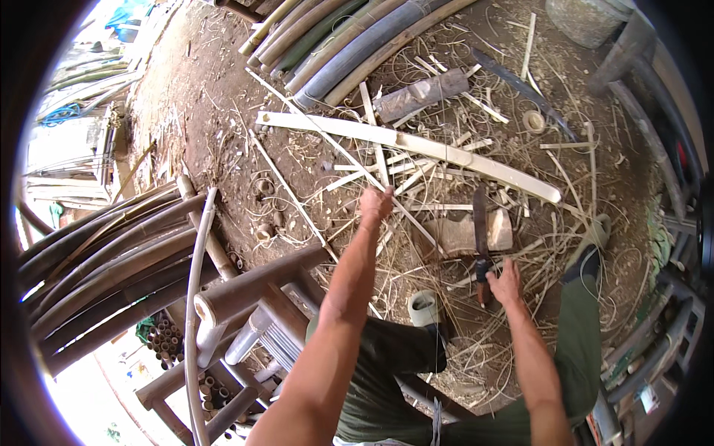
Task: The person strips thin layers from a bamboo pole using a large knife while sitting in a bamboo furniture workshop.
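Observation:
My left hand (377, 204) is closed around a long thin bamboo strip (320, 132), which slants from upper left to lower right across other split pieces. A machete (480, 223) with a dark blade lies across a wooden block (450, 234), its handle toward me. Just right of that handle is my right hand (506, 284), thumb and fingers apart, the thumb at or very near the handle. Beyond both hands lies a wide pale split bamboo length (476, 162), on top of a heap of narrower strips.
Bamboo poles (364, 44) are stacked at the far side. A short log (422, 95) and a long dark blade (524, 93) lie beyond the strips. A bamboo frame (260, 282) stands at my left. Shavings (498, 349) litter the dirt floor around my feet.

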The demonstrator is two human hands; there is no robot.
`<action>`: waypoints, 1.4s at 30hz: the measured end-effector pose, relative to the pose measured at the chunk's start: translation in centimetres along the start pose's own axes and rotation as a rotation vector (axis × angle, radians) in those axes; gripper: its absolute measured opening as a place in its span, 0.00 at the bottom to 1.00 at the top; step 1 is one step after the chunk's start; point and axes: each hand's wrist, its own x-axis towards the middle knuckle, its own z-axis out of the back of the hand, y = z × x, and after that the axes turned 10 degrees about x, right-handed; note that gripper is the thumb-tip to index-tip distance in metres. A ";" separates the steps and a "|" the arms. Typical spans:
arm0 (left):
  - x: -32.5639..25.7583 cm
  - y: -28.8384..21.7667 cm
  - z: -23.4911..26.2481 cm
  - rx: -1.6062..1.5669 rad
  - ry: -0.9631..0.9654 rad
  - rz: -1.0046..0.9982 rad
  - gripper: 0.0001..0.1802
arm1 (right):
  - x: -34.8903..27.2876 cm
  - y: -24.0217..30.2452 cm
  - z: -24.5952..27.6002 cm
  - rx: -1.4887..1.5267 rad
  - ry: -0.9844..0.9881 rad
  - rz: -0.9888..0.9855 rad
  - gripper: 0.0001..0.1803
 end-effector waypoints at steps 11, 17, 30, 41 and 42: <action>-7.2 -4.0 -1.1 -0.878 -0.240 0.266 0.13 | -1.1 -0.9 -0.7 0.198 -0.110 -0.141 0.26; -21.9 -5.0 1.6 -0.916 -0.651 0.263 0.19 | -9.5 12.3 11.0 0.888 0.298 -0.014 0.25; -40.6 -0.2 13.6 -0.102 -0.124 -0.915 0.27 | -24.1 27.6 11.7 1.214 0.403 0.542 0.13; -56.9 -8.6 36.8 -1.418 -0.381 -1.440 0.22 | -28.8 14.9 11.5 0.614 -0.034 0.897 0.26; -58.4 -8.6 35.9 -1.430 -0.367 -1.428 0.18 | -28.8 14.3 11.9 0.542 -0.228 0.949 0.30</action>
